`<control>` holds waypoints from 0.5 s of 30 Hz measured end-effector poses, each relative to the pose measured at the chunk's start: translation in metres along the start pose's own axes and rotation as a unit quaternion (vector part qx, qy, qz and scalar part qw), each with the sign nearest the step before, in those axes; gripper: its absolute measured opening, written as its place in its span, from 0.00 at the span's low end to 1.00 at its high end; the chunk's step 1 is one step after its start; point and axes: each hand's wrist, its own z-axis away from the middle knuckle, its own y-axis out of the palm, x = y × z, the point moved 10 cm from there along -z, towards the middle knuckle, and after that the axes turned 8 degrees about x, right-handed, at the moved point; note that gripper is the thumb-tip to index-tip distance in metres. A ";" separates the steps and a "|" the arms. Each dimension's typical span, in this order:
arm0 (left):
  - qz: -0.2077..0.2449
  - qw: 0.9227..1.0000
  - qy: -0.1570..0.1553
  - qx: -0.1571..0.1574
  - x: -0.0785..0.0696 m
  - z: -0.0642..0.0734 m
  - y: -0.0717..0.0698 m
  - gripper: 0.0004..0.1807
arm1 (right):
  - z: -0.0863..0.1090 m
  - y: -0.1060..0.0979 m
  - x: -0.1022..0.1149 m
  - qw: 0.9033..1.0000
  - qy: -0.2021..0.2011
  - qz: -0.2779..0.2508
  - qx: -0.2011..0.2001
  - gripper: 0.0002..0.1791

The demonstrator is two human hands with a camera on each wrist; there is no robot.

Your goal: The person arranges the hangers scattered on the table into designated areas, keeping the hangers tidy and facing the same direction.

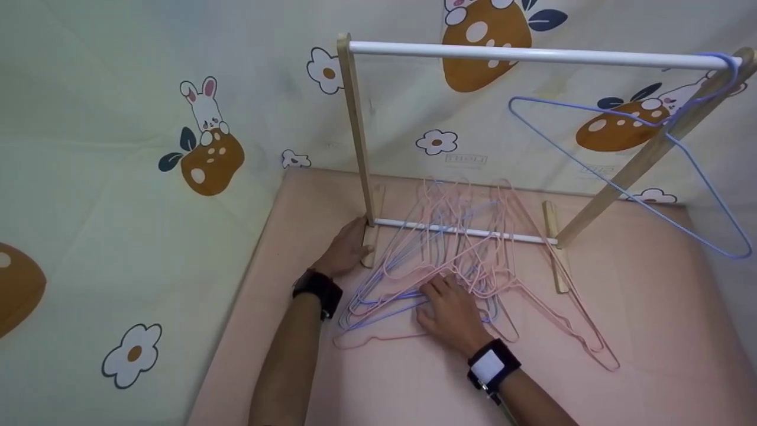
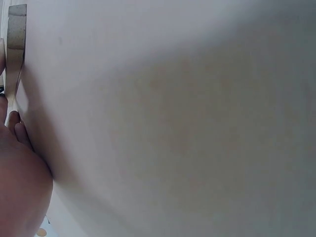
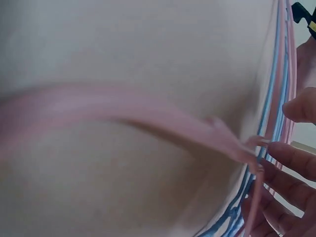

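A small wood-and-white clothes rack stands at the back. My left hand holds its left wooden foot, thumb lying on the front of that foot. In the left wrist view the foot appears beside the fingers at the left edge. Pink and blue hangers lie tangled in a pile across the rack's lower bar. My right hand rests on the near side of this pile. Its fingers touch a pink hanger, with the thumb apart from them. One blue hanger hangs at the top bar's right end.
A peach-coloured cloth covers the surface under the rack. Pale walls printed with rabbits and flowers stand close at the left and back. The rack's right foot sits beside the pile, under a long pink hanger arm.
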 end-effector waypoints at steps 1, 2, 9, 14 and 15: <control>0.002 1.000 -0.002 0.000 0.001 0.000 0.000 0.44 | 0.000 0.001 0.000 1.000 0.000 0.004 0.001 0.22; 0.006 1.000 -0.003 -0.001 0.001 0.000 -0.001 0.44 | 0.000 0.002 0.000 1.000 0.000 0.008 0.003 0.22; 0.003 1.000 0.005 0.000 0.004 -0.001 0.001 0.45 | -0.001 0.006 0.000 0.999 -0.005 0.032 -0.003 0.21; -0.013 1.000 0.011 0.004 0.003 -0.002 0.002 0.45 | -0.001 0.007 0.001 0.999 -0.013 0.039 -0.014 0.18; -0.012 1.000 0.009 0.005 0.003 -0.002 0.002 0.45 | 0.000 0.007 0.000 0.999 -0.014 0.040 -0.014 0.18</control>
